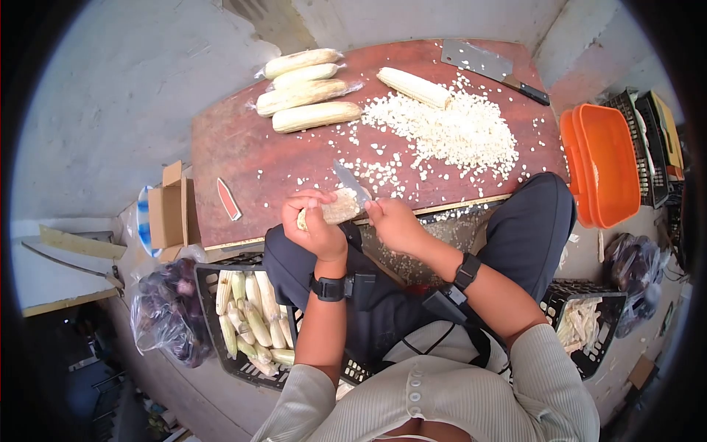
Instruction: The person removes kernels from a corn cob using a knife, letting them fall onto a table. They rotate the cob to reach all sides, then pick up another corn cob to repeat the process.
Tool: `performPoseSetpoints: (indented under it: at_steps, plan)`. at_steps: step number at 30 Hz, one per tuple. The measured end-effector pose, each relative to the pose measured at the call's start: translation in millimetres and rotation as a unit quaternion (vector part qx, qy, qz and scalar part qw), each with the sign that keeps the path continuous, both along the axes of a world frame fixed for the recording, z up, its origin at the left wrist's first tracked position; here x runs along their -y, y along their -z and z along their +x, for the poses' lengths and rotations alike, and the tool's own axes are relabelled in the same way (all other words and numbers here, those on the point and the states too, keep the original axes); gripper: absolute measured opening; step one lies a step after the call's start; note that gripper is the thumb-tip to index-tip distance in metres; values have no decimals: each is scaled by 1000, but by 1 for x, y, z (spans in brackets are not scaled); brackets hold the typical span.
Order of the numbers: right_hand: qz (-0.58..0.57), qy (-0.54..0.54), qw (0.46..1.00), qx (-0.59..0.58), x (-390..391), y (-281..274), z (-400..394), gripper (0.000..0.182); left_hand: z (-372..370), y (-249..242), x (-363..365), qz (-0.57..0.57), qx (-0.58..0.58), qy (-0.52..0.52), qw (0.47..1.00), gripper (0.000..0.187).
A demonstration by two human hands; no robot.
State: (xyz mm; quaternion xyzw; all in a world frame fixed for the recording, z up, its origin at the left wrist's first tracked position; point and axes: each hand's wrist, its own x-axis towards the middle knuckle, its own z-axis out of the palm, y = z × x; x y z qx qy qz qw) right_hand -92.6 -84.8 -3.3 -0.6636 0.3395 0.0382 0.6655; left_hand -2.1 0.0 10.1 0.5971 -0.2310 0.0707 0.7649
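5 cobs (309, 94) on board (236, 147), 1 cob in L hand (315, 225).

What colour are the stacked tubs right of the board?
Orange: the stacked tubs beside the board, clearest in the head view.

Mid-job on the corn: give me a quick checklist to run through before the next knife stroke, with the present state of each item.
1. Left hand has a firm hold on the corn cob: ok, fingers wrap it.
2. Right hand grips the knife: ok, blade lies against the cob.
3. Left fingertips clear of the blade edge: cannot tell, they sit close to it.
4. Room on the wooden board for falling kernels: ok, the kernel pile lies farther back.
5. More cobs ready: ok, four unpeeled cobs wait on the board.
6. Cleaver out of the way: ok, at the far edge.
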Motion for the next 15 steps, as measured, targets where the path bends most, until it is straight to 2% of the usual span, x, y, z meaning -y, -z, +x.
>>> performPoseSetpoints:
  at_steps: [1, 4, 7, 11, 15]
  plan:
    - [90, 10, 995, -27, 2, -7, 0, 39, 1, 1, 0, 3, 5, 0, 1000, 3]
    - [228, 54, 971, -40, 3, -9, -3, 36, 1, 3, 1, -5, 14, 8, 1000, 2]
    - [414, 77, 907, 4, 5, -3, -3, 35, -2, 2, 1, 2, 15, -17, 1000, 3]
    - [380, 122, 917, 8, -15, -13, 4, 33, -3, 2, 0, -43, -22, -49, 998, 7]
    - [641, 55, 762, 74, -4, -8, 11, 32, -2, 3, -1, -16, -3, -58, 998, 8]
